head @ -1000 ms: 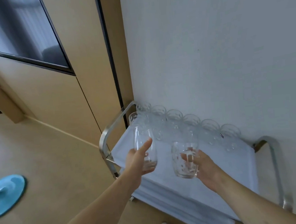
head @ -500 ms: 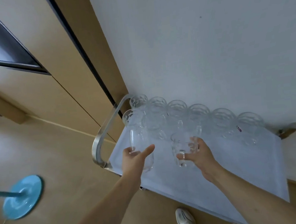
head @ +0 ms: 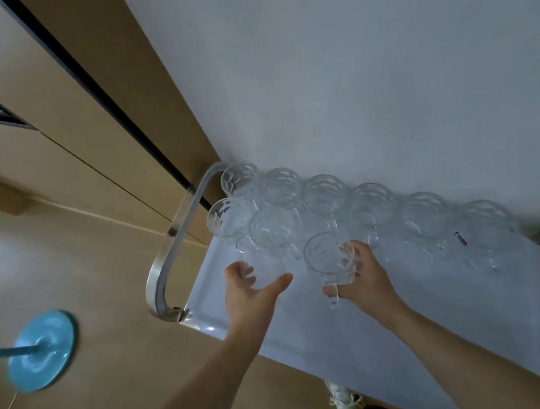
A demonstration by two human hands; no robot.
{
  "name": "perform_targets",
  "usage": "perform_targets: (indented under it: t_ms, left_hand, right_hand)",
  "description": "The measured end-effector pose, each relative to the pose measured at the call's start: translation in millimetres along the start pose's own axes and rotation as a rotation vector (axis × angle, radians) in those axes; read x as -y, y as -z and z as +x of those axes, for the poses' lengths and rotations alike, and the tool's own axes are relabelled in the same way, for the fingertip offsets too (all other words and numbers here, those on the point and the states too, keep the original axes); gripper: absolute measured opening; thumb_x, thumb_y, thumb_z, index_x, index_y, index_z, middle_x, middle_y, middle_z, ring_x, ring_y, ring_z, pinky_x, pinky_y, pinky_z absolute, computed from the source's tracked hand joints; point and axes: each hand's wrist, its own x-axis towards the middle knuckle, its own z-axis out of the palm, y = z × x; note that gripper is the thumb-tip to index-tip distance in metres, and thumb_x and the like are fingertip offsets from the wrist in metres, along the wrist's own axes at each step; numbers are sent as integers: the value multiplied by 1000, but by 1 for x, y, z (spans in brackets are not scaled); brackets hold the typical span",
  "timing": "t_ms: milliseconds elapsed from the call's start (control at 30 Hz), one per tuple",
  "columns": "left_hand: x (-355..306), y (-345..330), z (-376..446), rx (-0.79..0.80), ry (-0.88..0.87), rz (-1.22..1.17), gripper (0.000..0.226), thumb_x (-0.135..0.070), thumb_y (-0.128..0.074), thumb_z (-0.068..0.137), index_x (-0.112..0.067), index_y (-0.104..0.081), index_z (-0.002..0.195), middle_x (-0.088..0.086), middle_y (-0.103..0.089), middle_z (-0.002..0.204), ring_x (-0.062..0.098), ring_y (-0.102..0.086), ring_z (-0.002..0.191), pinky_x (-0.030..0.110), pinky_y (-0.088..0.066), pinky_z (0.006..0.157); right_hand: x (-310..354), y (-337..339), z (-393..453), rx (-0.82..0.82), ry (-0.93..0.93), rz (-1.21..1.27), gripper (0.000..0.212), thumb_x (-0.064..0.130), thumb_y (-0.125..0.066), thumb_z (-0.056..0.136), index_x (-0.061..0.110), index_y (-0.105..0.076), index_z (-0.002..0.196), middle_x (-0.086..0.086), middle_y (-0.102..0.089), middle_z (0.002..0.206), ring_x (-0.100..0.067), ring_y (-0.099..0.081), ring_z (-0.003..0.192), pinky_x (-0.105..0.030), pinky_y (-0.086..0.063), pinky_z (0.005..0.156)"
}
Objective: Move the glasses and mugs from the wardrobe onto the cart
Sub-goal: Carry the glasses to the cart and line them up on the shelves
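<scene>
Both hands (head: 302, 283) grip clear glasses (head: 328, 258) on the cart (head: 389, 331), their outlines barely discernible against it.

left hand (head: 249, 292) grips glass (head: 267, 237) | right hand (head: 364, 277) grips mug (head: 328, 258) | both over cart (head: 404, 316) | glasses row (head: 374, 204) along wall

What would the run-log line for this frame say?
stage: placing on cart | left hand: holds glass | right hand: holds mug | back row of glasses along wall
</scene>
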Motion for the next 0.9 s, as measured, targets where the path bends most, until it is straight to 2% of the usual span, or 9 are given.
perform_targets:
  t_ms: [67, 200, 267, 367, 500, 633, 733, 800, 900]
  left_hand:
    - [0, -2, 5, -16, -28, 52, 81, -52, -92, 59, -32, -44, 121, -15, -53, 120, 2, -56, 109, 31, -52, 83]
    - [4, -4, 11, -37, -60, 96, 81, -52, -92, 58, -32, -44, 120, -15, -51, 118, 5, -56, 110, 41, -55, 93]
    - [8, -4, 13, -41, -57, 108, 82, -53, -92, 58, -31, -43, 120, -14, -51, 118, 7, -57, 110, 42, -55, 94]
    - [14, -2, 15, -32, -55, 119, 83, -52, -92, 57, -30, -44, 121, -14, -51, 118, 8, -57, 110, 44, -55, 94]
    - [18, 3, 18, -2, -69, 124, 88, -64, -86, 49, -32, -43, 119, -15, -51, 117, 6, -57, 109, 43, -55, 93]
    - [26, 11, 28, 55, -101, 142, 86, -60, -89, 52, -33, -43, 119, -14, -51, 117, 9, -57, 108, 44, -55, 93]
    - [31, 18, 34, 107, -129, 139, 88, -63, -87, 50, -33, -43, 120, -15, -51, 117, 7, -57, 108, 43, -55, 93]
    - [34, 25, 37, 144, -146, 138, 88, -61, -88, 51, -33, -43, 121, -15, -52, 118, 7, -57, 109, 43, -55, 94]
    - [40, 35, 43, 197, -186, 145, 86, -54, -93, 56, -31, -44, 122, -13, -53, 119, 8, -58, 110, 43, -54, 96]
  right_hand:
    - [2, -2, 3, 9, 35, -13, 89, 44, -98, 36, 64, -50, 108, 25, -62, 112, 1, -63, 104, -24, -54, 84]
    - [0, -4, 7, 5, 72, 5, 92, 42, -99, 38, 65, -53, 114, 20, -61, 123, 0, -60, 115, -22, -52, 92]
    - [-3, -3, 11, 13, 71, 7, 98, 34, -101, 44, 57, -54, 126, 22, -64, 125, 2, -60, 118, -19, -51, 94]
    - [-6, -4, 15, -23, 15, -19, 102, 14, -101, 49, 38, -52, 136, 16, -67, 123, -3, -62, 116, -28, -51, 100]
    - [-2, -8, 18, -89, -17, -108, 91, 12, -102, 47, 37, -52, 120, 14, -69, 110, -2, -65, 104, -8, -48, 83]
    - [6, -14, 18, -169, 6, -203, 86, 17, -102, 46, 30, -61, 121, 4, -69, 101, -13, -66, 88, -20, -53, 76]
    - [8, -18, 16, -242, -14, -279, 81, 11, -100, 49, 30, -60, 118, 5, -68, 82, 0, -64, 67, -6, -45, 61]
    - [13, -19, 17, -292, -71, -265, 80, 1, -97, 51, 28, -56, 114, 4, -69, 88, 9, -64, 66, -2, -43, 59]
    - [25, -15, 18, -263, -126, -200, 65, -13, -82, 66, 30, -60, 110, -7, -72, 109, -1, -70, 67, -9, -50, 60]
